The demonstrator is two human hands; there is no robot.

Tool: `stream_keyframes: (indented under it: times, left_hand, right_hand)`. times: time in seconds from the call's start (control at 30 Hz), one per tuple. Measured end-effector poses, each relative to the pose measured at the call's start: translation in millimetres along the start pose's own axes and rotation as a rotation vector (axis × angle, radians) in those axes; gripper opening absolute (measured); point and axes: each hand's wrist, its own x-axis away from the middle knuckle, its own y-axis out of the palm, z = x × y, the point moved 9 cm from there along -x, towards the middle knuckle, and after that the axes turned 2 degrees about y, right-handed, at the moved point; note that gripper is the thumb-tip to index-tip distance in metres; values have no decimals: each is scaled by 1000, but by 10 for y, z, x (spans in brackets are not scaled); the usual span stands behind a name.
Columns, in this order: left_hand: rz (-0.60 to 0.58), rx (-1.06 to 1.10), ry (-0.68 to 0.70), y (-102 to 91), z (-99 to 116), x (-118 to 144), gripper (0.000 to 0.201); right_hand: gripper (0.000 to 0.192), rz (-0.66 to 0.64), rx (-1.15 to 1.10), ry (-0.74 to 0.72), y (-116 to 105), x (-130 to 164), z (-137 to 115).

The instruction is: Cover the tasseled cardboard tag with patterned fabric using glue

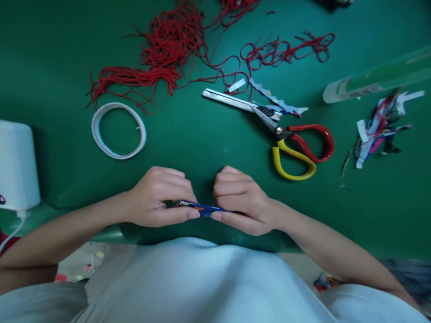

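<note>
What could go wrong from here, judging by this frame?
The blue strip, pinched between the left hand and right hand, might crease or slip if gripped unevenly. The scissors lie beyond the right hand with handles spread, so a reach that way could knock them. Loose red cords trail near the scissors' tips and might snag if those are lifted.

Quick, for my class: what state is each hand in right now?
Left hand: closed, holding the narrow blue printed strip.
Right hand: closed, holding the same strip.
</note>
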Motion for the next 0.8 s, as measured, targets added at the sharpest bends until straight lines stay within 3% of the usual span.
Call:
stream_keyframes:
  times: [0.23, 0.4, 0.53, 0.8]
  left_hand:
    - [-48, -81, -5, 38, -2, -8, 24]
    - [-2, -86, 12, -3, 10, -18, 25]
    - [27, -84, 11, -24, -2, -15, 27]
    - [58, -68, -27, -43, -22, -7, 24]
  right_hand:
    - [38, 49, -13, 79, 18, 16, 58]
    - [8, 238, -117, 97, -103, 80, 86]
    - [23, 294, -116, 52, -140, 88, 60]
    - [19, 365, -9, 29, -219, 105, 23]
